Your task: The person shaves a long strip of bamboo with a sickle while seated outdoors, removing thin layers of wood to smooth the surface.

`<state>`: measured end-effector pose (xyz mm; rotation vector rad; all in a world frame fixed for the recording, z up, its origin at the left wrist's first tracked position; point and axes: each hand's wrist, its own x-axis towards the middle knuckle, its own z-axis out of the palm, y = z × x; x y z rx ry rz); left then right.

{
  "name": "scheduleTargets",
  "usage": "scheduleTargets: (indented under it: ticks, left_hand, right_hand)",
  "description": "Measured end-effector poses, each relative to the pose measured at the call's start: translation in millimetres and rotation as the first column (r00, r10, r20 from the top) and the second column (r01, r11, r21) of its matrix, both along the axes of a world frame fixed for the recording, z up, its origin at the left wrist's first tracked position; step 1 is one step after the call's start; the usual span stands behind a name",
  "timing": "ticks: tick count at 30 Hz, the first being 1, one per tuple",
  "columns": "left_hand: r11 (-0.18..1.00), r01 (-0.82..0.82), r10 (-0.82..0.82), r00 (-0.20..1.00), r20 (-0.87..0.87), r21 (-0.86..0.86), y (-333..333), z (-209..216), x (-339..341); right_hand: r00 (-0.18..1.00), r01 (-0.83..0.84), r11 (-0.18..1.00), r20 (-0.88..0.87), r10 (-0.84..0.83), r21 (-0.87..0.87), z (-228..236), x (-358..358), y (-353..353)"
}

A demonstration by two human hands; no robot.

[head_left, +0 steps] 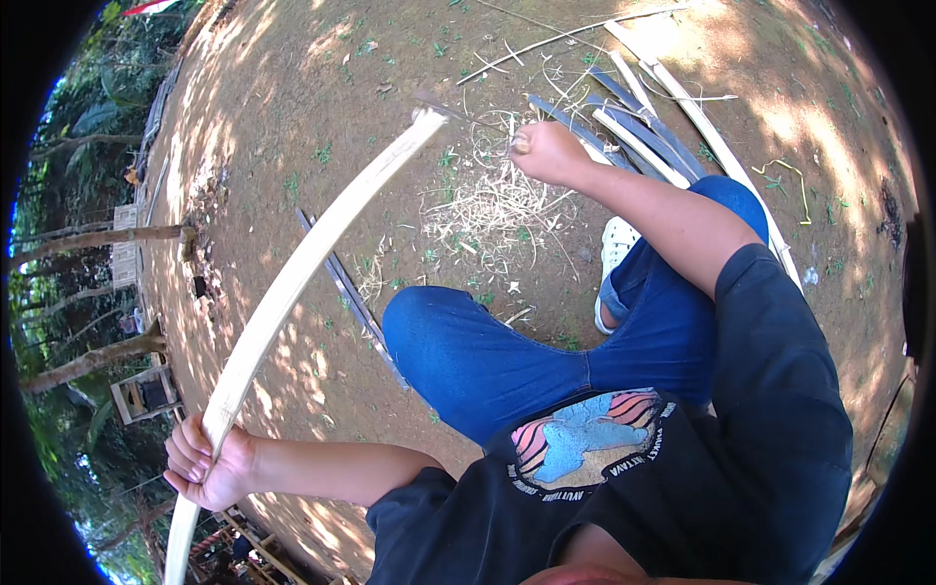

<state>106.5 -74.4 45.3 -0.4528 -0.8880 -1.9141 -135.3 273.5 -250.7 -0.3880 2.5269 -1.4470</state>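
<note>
Currently, we are holding the long pale strip (290, 282) in the left hand (222, 470), its fingers wrapped around the lower stretch; the strip is slanting away, its far end meeting the knife blade (458, 113). We are curling the right hand (544, 154) tightly around the handle, which is mostly hidden. Judging technique: we should be bracing the strip against twisting, laying the blade shallow and stroking evenly, clear of the bent knee (429, 327). Shavings (502, 210) are lying beyond; we are not discerning cut depth.

Bright, dappled sunlight patches the ground (292, 127); edges bend into black.
</note>
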Motion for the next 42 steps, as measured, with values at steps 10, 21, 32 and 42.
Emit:
scheduleTargets:
  ticks: [10,21,32,42]
  left_hand:
    - [0.977,-0.212,0.21,0.975,-0.068,-0.03,-5.3,-13.8,-17.0]
    - [0.728,-0.215,0.528,0.782,0.331,-0.651,61.6,-72.4,-117.9]
    - [0.59,0.076,0.679,0.493,0.545,-0.804,49.7,-102.8,-114.9]
    - [0.639,0.053,0.642,0.512,0.571,-0.767,47.0,-98.8,-113.5]
  right_hand:
    - [0.869,-0.099,0.924,0.42,0.261,-0.37,52.0,25.7,-6.8]
    - [0.671,-0.397,0.742,0.381,0.636,-0.54,101.2,60.0,-7.5]
    - [0.615,-0.478,0.699,0.366,0.699,-0.532,111.3,58.4,-11.8]
    - [0.681,-0.45,0.767,0.38,0.626,-0.457,130.9,62.1,-9.4]
